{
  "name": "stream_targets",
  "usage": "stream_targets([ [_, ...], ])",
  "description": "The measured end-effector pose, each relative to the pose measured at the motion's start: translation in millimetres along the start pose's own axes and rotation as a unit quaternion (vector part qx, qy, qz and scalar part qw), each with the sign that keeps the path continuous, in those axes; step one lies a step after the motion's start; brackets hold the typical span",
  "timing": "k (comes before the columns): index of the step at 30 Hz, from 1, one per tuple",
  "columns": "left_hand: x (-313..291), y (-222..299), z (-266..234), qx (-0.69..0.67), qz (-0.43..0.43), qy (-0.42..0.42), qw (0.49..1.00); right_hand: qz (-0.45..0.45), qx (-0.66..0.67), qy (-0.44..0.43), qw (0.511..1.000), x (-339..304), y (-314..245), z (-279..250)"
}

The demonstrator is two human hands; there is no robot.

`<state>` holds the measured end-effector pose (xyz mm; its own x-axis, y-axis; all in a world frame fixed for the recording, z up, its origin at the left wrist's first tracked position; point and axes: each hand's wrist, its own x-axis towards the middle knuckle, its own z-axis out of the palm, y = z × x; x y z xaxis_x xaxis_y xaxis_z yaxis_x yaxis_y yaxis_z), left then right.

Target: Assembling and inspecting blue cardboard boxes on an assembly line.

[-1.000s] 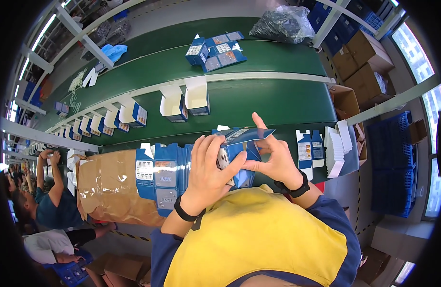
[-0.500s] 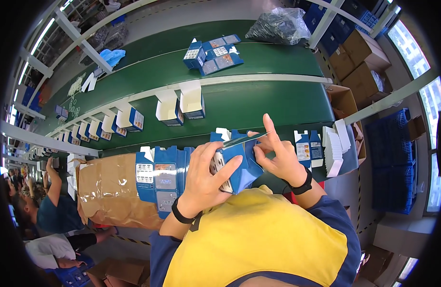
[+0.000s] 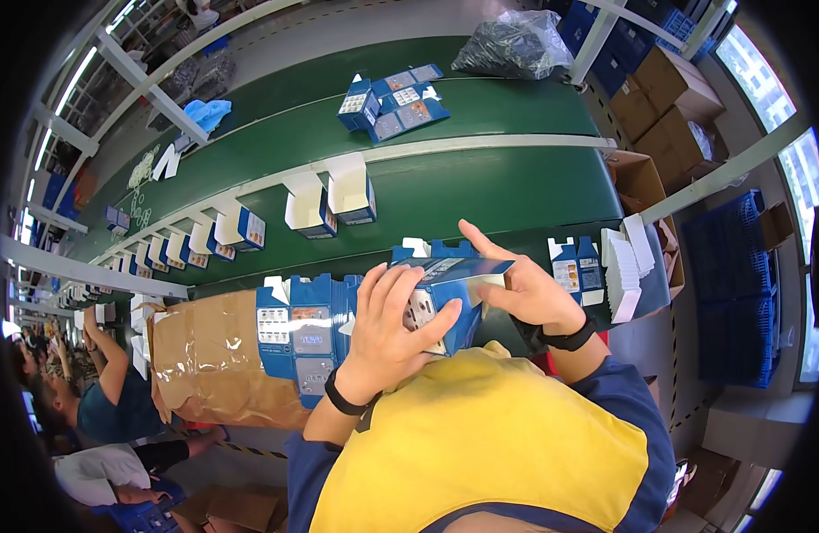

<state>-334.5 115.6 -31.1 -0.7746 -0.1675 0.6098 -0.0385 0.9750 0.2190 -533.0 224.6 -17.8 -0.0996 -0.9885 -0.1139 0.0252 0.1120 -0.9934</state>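
A blue printed carton [image 3: 465,330] is held in front of my chest, partly folded into a box. My left hand [image 3: 383,333] grips its left side, fingers over the top and thumb along the front panel. At the right end my right hand [image 3: 543,298] holds the carton, thumb against the pale inner flap and index finger stretched out above. The fingers behind the carton are hidden. Beside my left hand, flat blue carton blanks [image 3: 307,342] lie on a large brown cardboard box [image 3: 227,355]. Another blue blank [image 3: 438,249] shows just behind the carton.
Across the green conveyor belt [image 3: 480,191], open-topped cartons [image 3: 351,194] stand in a row along a rail. Flat blue blanks [image 3: 576,271] and a stack of white cards [image 3: 619,275] lie to the right. Farther off are a plastic bag [image 3: 511,49] and blue crates [image 3: 729,293]. People work at left.
The carton's top panel has swung down from a raised tilt to lie across the box. My right hand has closed in on the right end, its index finger now leaning left.
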Motion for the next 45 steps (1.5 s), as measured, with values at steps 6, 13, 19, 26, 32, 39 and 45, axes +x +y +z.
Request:
stream_targets([
  [6,3,3,0,-0.093,-0.034,0.026,0.995,-0.064,0.070,0.039,0.995,-2,9,4],
  [13,7,13,22,-0.026,-0.070,0.053,0.996,-0.141,-0.435,0.221,0.861,14,32,26],
  [19,2,15,30,-0.024,-0.132,0.054,0.989,-0.013,-0.305,0.142,0.942,25,28,20],
  [26,-3,4,30,-0.136,-0.109,0.159,0.972,-0.060,0.284,0.020,0.957,18,19,1],
  [32,-9,-5,30,-0.134,-0.053,0.111,0.983,-0.105,0.186,0.031,0.976,23,21,15],
  [39,-10,-5,31,-0.196,-0.073,0.134,0.969,-0.144,0.175,0.010,0.974,18,17,12],
  [45,-2,-7,18,-0.272,-0.081,0.085,0.955,-0.250,0.232,-0.114,0.933,23,20,0],
])
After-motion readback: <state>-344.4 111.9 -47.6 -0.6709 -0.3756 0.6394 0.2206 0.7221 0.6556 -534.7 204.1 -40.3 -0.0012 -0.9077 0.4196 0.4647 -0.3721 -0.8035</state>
